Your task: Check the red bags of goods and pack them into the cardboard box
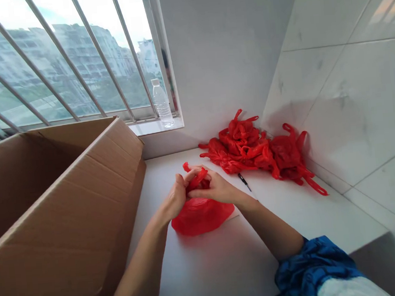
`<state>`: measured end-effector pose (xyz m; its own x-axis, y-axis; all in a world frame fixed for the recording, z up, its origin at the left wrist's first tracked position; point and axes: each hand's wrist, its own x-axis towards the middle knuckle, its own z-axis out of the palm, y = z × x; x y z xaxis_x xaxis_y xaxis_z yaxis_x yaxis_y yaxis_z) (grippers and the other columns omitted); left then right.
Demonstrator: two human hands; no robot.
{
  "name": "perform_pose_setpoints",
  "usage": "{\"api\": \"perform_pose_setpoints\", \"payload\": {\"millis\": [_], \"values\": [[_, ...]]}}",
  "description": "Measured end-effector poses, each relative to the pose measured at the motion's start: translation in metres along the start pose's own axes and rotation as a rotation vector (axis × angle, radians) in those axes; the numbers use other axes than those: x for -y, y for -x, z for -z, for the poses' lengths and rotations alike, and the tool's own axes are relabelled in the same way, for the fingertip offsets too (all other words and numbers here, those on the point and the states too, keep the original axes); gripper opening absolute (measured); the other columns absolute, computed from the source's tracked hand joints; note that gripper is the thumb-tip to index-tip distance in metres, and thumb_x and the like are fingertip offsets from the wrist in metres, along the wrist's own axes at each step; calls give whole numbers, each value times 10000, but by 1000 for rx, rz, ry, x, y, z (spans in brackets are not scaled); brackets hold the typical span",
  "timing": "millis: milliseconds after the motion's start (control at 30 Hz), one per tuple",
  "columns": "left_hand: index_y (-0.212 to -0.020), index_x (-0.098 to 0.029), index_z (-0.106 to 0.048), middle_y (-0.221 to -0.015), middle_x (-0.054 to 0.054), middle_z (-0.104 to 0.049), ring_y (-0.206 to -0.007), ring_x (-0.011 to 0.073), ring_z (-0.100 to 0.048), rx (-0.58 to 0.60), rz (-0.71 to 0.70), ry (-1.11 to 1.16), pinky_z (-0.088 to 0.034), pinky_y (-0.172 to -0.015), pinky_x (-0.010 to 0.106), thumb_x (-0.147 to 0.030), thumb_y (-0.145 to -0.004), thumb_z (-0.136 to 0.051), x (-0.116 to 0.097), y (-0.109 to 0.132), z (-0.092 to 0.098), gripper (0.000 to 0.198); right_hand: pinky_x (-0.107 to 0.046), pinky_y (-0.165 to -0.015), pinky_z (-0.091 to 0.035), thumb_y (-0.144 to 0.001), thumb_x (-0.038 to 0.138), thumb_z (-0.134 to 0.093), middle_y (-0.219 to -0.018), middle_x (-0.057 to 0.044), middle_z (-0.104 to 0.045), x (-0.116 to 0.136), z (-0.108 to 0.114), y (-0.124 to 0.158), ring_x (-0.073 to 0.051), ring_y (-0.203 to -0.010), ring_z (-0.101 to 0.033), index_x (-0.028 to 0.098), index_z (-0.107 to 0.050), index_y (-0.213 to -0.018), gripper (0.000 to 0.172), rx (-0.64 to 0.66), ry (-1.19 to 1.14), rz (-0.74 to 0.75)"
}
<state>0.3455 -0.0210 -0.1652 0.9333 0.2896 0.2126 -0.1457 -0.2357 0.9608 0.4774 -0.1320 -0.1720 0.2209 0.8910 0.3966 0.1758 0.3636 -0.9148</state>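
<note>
A red plastic bag (pixel 203 216) rests on the white table, its lower part puffed out towards me. My left hand (pixel 177 196) is closed on the gathered top of the bag from the left. From the right, my right hand (pixel 216 187) grips the same bunched neck, fingers curled round it. Short red handle ends stick up between the fingers. Whatever the bag contains is hidden. A flat pale piece shows at the bag's right edge, too little of it to name.
A large open cardboard box (pixel 94 194) stands at the left. More red plastic bags (pixel 253 147) are heaped at the back right, near a black pen (pixel 244 181) on the white table (pixel 313 211). A clear bottle (pixel 162 104) stands on the sill of the barred window.
</note>
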Motion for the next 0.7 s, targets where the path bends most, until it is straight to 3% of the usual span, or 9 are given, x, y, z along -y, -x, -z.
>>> {"api": "perform_pose_setpoints", "payload": {"millis": [67, 167, 233, 300, 400, 500, 600, 700], "values": [[-1217, -160, -596, -691, 17, -497, -553, 129, -366, 54, 24, -24, -306, -510, 264, -847, -829, -50, 2, 0, 6, 960, -290, -705, -544, -793, 426, -751, -1058, -46, -681, -8, -7, -3, -163, -816, -658, 218, -624, -1226, 498, -44, -77, -32], [-1262, -183, -561, -754, 8, -519, -634, 134, -428, 96, 68, -135, -375, -605, 264, -692, -943, -320, -6, 1, 10, 646, -232, -499, -418, -816, 441, -717, -708, 29, -627, -18, -11, -7, -89, -516, -506, 190, -667, -1138, 412, -112, -167, -88], [-1307, -216, -511, -825, 4, -549, -721, 140, -481, 132, 61, -168, -414, -693, 263, -529, -942, -523, -12, 2, 11, 481, -216, -451, -336, -820, 437, -705, -577, 61, -532, -23, -9, -9, -72, -463, -409, 182, -702, -1059, 349, -157, -209, -117], [-1357, -247, -434, -856, -4, -562, -759, 136, -501, 119, 36, -130, -423, -720, 254, -424, -930, -590, -13, 1, 11, 488, -210, -437, -293, -835, 430, -678, -527, 69, -476, -26, -4, -11, -68, -450, -364, 182, -722, -997, 300, -230, -252, -138], [-1336, -269, -382, -821, -25, -564, -734, 119, -506, -33, 45, -22, -416, -686, 226, -368, -924, -606, -5, -2, 14, 479, -213, -438, -290, -855, 455, -650, -617, 39, -567, -26, 5, -13, -65, -453, -349, 205, -721, -1032, 314, -276, -321, -140], [-1249, -280, -422, -852, -24, -590, -729, 114, -549, -146, 126, 160, -427, -658, 213, -360, -892, -645, 5, -7, 17, 429, -237, -474, -365, -928, 547, -533, -816, -21, -654, -19, 14, -12, -81, -499, -417, 214, -725, -1014, 394, -151, -272, -129], [-1190, -261, -486, -877, -11, -624, -711, 116, -587, -175, 190, 326, -443, -638, 208, -361, -857, -678, 8, -9, 17, 397, -264, -599, -470, -968, 509, -501, -1030, -65, -629, -10, 21, -7, -114, -678, -541, 203, -740, -920, 391, -7, 63, 8], [-1177, -229, -540, -849, 13, -666, -760, 138, -626, -207, 195, 386, -472, -684, 216, -404, -872, -655, 5, -10, 16, 369, -301, -790, -502, -973, 343, -554, -1119, -68, -578, -3, 25, -2, -152, -903, -586, 207, -741, -915, 238, 13, 511, 193]]}}
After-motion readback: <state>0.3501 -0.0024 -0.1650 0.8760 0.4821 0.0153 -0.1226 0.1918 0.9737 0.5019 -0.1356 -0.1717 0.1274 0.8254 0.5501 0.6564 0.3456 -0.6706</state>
